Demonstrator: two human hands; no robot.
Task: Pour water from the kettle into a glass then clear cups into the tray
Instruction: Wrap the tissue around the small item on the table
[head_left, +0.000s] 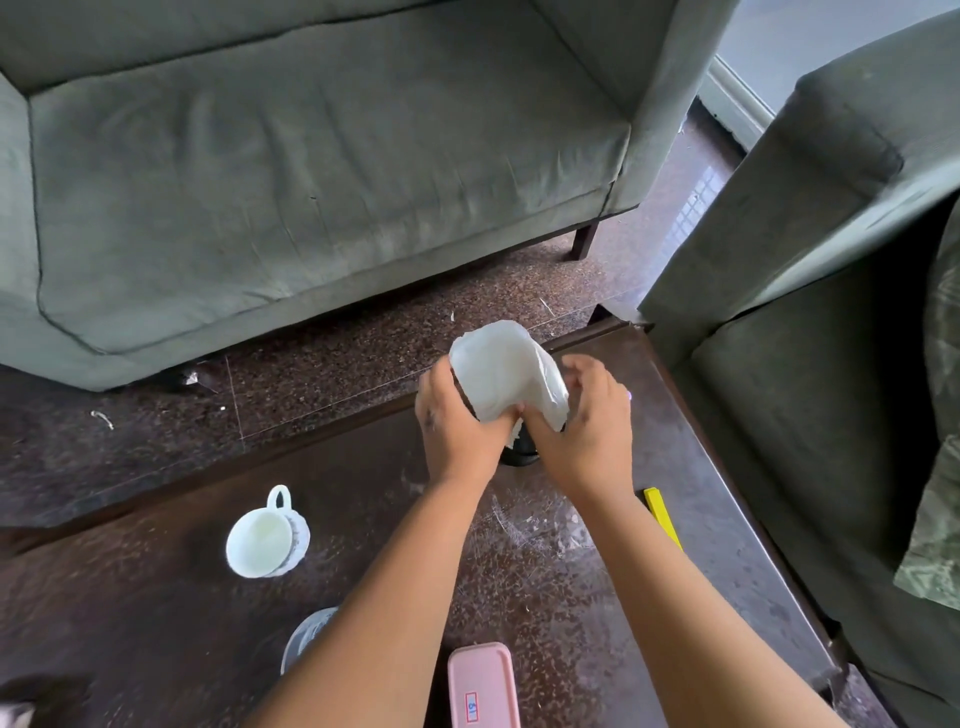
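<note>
Both hands work at a dark object at 12 o'clock on the dark speckled brown surface; the left hand and right hand each pinch a crumpled white paper tissue draped over it; whether it is the kettle I cannot tell. Best to grip firmly and keep it upright. The white handled ceramic cup stands at 9 o'clock, a clear glass at 7 o'clock, half hidden by the forearm.

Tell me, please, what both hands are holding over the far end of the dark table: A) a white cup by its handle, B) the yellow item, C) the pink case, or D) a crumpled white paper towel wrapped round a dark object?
D: the left hand and right hand both grip the white paper towel around a dark object, while the white cup sits untouched on the table.
</note>
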